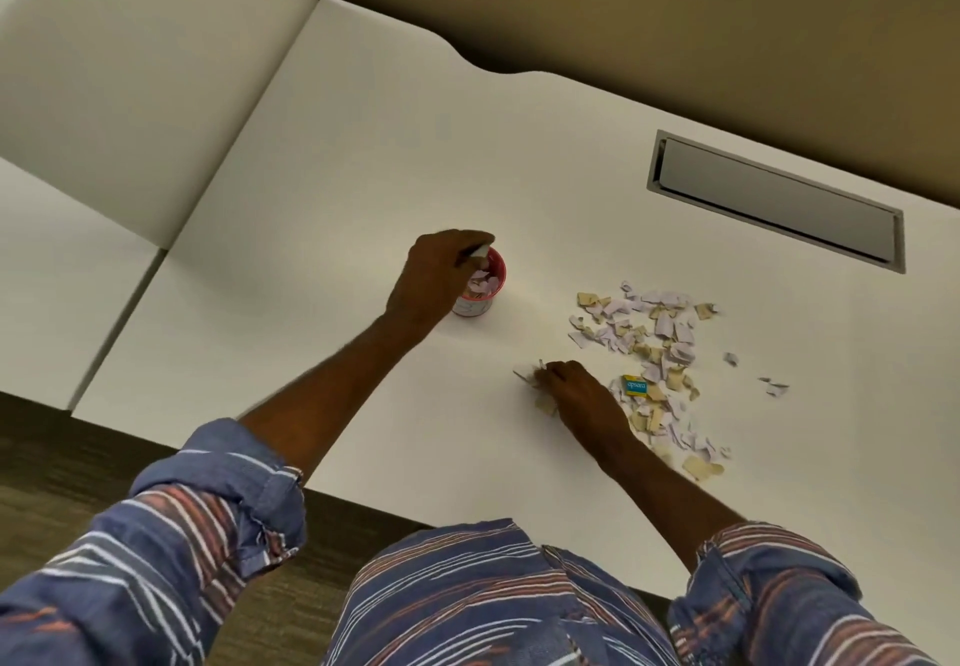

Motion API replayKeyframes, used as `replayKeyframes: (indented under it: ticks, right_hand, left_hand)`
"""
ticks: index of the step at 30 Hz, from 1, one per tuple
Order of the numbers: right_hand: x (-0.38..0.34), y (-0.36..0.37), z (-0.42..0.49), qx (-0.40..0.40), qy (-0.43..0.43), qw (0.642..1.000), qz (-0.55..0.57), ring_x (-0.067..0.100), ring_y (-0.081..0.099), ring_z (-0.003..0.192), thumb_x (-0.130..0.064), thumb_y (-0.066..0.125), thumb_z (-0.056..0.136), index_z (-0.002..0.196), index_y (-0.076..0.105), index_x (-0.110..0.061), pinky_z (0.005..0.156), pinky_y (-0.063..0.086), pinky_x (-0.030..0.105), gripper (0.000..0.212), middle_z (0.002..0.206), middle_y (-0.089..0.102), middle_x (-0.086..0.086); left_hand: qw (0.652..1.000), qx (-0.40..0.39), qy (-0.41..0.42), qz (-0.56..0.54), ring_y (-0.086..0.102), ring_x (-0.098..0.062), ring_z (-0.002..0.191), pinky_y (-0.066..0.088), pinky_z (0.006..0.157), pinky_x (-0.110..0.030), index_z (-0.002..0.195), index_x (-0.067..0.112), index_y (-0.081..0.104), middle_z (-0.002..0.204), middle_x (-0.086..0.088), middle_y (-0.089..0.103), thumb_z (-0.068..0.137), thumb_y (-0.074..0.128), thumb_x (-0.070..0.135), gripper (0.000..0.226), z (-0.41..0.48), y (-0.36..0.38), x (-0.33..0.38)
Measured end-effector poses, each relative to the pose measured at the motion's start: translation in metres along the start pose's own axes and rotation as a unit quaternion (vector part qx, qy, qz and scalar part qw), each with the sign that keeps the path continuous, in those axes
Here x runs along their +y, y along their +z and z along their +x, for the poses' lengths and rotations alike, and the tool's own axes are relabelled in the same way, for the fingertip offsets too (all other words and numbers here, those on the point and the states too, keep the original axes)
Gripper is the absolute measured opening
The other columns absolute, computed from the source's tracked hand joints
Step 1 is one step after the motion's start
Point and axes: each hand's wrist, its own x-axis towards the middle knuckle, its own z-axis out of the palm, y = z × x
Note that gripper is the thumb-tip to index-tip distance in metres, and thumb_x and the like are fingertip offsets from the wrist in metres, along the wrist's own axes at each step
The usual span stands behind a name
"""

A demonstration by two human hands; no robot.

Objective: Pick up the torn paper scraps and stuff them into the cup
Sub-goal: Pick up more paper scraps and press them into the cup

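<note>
Simultaneously, left hand point(434, 278) pinching scrap point(480, 251) over cup point(480, 301), right hand point(579, 397) gripping scraps point(524, 373), fingers curled

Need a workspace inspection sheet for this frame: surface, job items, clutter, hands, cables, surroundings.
Surface: white desk, scraps strewn at right.
Job's things: cup upright, partly filled; paper scraps in loose pile to its right.
Clutter: small yellow-and-blue box among the scraps.
Hands: left hand pinches one scrap over the cup; right hand grips scraps at pile's edge.
Cables: nothing seen; desk hatch closed.
Surroundings: beige partition, carpet.
</note>
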Motion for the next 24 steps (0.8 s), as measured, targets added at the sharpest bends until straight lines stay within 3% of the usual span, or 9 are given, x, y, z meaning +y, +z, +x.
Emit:
replayKeyframes:
  ticks: [4,7,10,15,19,24]
  right_hand:
    - [-0.007,-0.014,0.017,0.053,0.055,0.992,0.1,0.024,0.063,0.113,-0.003,0.065,0.087,0.119,0.068,-0.011,0.094,0.05,0.032,0.033,0.121,0.069,0.006]
    - [-0.02,-0.042,0.035,0.16,0.086,0.964,0.196,0.016,0.069,0.101,-0.004,0.06,0.092,0.103,0.075,-0.012,0.094,0.051,0.024,0.02,0.104,0.076,0.0]
    - [-0.034,-0.075,0.056,0.229,0.089,0.94,0.237,0.012,0.071,0.093,-0.008,0.064,0.092,0.1,0.076,-0.012,0.088,0.05,0.016,0.016,0.1,0.078,0.001]
    - [-0.056,-0.111,0.097,0.222,0.046,0.942,0.247,0.018,0.071,0.09,-0.009,0.065,0.09,0.1,0.077,-0.012,0.083,0.057,0.031,0.015,0.097,0.077,0.004]
    - [-0.069,-0.118,0.118,0.18,0.034,0.958,0.222,0.022,0.069,0.094,-0.009,0.055,0.092,0.105,0.077,-0.016,0.079,0.05,0.027,0.027,0.099,0.076,0.008]
    - [-0.067,-0.121,0.125,0.148,-0.01,0.971,0.188,0.021,0.069,0.1,-0.017,0.057,0.096,0.11,0.076,-0.016,0.085,0.054,0.032,0.024,0.106,0.077,0.005]
  left_hand:
    - [0.983,-0.063,0.042,0.169,0.065,-0.015,0.107,0.045,0.091,-0.019,0.12,0.021,0.069,0.114,0.001,0.073,0.088,0.066,0.028,0.032,-0.005,0.003,0.006]
    - [0.98,-0.071,0.037,0.182,0.067,-0.017,0.101,0.053,0.089,-0.029,0.113,0.024,0.072,0.108,0.001,0.075,0.088,0.063,0.026,0.026,-0.008,-0.001,0.014]
    - [0.982,-0.023,0.03,0.187,0.068,-0.017,0.104,0.054,0.093,-0.029,0.114,0.022,0.073,0.111,-0.001,0.075,0.092,0.053,0.011,0.032,-0.014,-0.004,0.02]
    - [0.991,0.013,0.019,0.131,0.07,-0.016,0.099,0.055,0.091,-0.031,0.105,0.02,0.077,0.103,-0.002,0.077,0.091,0.051,0.009,0.031,-0.022,-0.009,0.032]
    - [0.991,0.056,-0.013,0.117,0.068,-0.023,0.106,0.052,0.096,-0.032,0.113,0.008,0.073,0.111,-0.01,0.074,0.094,0.058,0.012,0.024,-0.026,-0.01,0.038]
    - [0.988,0.105,-0.007,0.112,0.066,-0.019,0.109,0.047,0.095,-0.021,0.116,0.006,0.07,0.115,-0.008,0.072,0.092,0.055,0.005,0.028,-0.035,-0.014,0.043]
